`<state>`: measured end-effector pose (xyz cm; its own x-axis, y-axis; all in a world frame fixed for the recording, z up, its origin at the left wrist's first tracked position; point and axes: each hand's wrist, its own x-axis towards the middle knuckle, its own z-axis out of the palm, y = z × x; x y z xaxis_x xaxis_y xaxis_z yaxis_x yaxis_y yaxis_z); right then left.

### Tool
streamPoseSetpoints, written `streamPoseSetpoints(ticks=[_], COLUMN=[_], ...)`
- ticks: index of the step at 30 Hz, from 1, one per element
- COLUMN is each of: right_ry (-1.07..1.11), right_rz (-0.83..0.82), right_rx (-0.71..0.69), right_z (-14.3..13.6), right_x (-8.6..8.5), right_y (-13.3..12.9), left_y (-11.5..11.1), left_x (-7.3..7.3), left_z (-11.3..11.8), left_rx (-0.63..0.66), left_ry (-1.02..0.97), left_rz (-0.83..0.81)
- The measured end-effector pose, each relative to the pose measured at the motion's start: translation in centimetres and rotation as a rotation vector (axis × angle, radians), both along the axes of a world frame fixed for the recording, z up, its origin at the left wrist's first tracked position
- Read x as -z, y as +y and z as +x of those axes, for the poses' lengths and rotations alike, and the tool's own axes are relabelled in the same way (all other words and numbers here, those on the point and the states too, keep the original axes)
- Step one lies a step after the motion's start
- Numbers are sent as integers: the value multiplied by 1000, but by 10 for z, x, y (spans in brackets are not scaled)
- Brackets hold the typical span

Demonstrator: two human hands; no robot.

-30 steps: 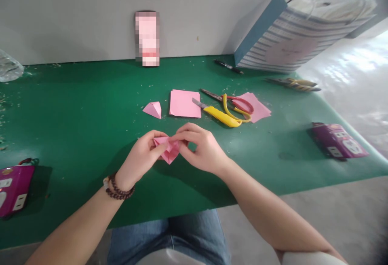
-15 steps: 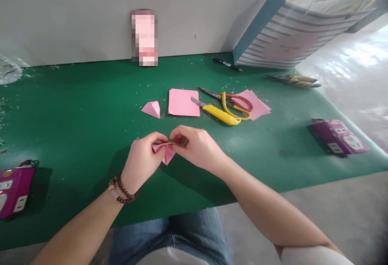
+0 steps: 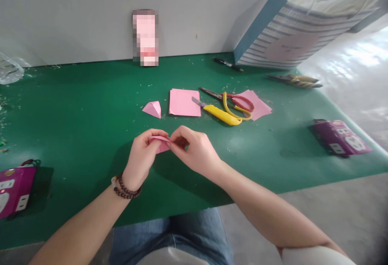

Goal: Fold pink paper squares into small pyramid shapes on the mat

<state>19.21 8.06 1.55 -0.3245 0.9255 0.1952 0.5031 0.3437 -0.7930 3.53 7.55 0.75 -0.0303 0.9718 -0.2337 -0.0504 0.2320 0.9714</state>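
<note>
Brown-beaded left hand (image 3: 140,151): nearly closed, folded pink paper (image 3: 163,147) gripped between thumb and fingers.
Right hand (image 3: 196,147): narrow pinch on the paper's right end (slight gap behind the thumb).
Hidden: purple box (image 3: 15,192) cut off at left edge; paper's underside behind fingers, fold pattern unclear.
Paper: narrow sliver visible, between both hands, nearer than the square pink stack (image 3: 182,104).

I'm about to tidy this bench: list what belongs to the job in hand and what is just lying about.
Likely the job's:
held paper, pinched by the left hand and right hand
folded piece
paper stack
loose sheets
perhaps scissors and knife, neither in hand

Apparently just lying about:
pen
pliers
bag
two purple boxes
</note>
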Motion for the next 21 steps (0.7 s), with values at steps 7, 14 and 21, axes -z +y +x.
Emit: streamPoseSetpoints(ticks=[7,14,21], right_ry=[26,164,155], right_rz=[-38,-157,-169], right_rx=[-49,13,130], right_z=[-3,0,3], right_x=[0,2,6], right_y=[-4,2,5], left_y=[-3,-3,-5], left_x=[-3,-3,-5], left_z=[2,2,-1], left_rx=[-24,53,160], left_ry=[-51,-51,-20], left_rz=[-7,-41,-110])
